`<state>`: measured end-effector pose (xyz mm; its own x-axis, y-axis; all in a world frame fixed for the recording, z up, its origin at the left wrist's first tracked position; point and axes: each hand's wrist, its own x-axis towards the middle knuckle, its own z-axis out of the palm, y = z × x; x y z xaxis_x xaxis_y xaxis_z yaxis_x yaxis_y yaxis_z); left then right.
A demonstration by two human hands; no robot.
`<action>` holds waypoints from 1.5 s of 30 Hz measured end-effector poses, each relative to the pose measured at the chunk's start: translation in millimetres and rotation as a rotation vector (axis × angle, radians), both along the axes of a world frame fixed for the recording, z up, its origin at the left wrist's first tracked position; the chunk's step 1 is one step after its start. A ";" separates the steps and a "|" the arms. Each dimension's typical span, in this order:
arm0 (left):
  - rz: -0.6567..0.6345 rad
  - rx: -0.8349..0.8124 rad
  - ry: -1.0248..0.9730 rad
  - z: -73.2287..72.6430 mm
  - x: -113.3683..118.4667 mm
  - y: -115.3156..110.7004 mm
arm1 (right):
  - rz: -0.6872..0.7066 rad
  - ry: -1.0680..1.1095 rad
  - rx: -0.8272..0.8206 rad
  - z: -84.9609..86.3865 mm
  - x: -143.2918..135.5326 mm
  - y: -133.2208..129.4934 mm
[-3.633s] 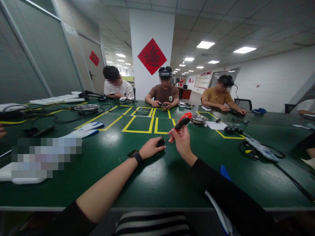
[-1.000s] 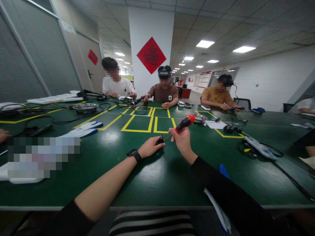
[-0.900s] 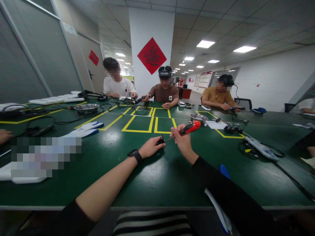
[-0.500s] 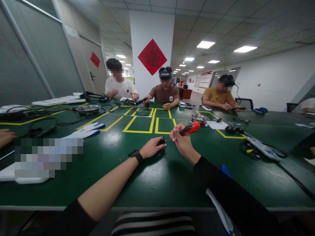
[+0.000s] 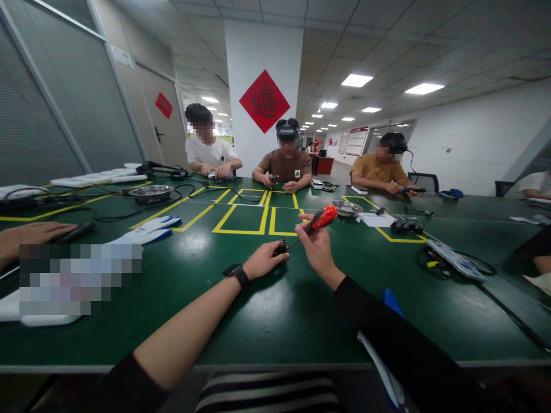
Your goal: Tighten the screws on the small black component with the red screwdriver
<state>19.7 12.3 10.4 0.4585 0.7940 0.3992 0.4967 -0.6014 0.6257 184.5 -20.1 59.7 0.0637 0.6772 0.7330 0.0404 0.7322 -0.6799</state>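
Note:
My left hand (image 5: 260,261) is closed around a small black part (image 5: 281,248) with a metallic round top, keeping it on the green table (image 5: 275,310). In my right hand (image 5: 318,252) is a screwdriver (image 5: 322,219) with a red and black handle, pinched between thumb and fingers. Its handle tilts up to the right, and its thin shaft slants down to the black part. Whether the tip sits in a screw is too small to tell. Some fingers of the right hand stretch out behind the handle.
At left, a co-worker's hand (image 5: 37,236) rests on a black tool near white-and-blue gloves (image 5: 157,225). Metal bowls (image 5: 151,193) (image 5: 346,208), several black parts (image 5: 408,225) and a paper sheet (image 5: 374,220) lie farther back. Three people sit across the table.
My right hand's fingers have loosened and the screwdriver handle has swung slightly left. The co-worker's hand at left has reached onto the black tool. Across the table, two people's hands have shifted.

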 end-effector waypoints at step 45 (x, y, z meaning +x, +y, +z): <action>0.669 -0.020 0.158 -18.2 -54.7 40.4 | 0.231 0.289 -0.700 -47.6 22.1 43.1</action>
<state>-35.0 52.7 -7.8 -0.0810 0.9331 0.3504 0.8437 -0.1230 0.5226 206.6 23.0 12.0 -0.0116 0.9942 0.1074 -0.3089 0.0986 -0.9460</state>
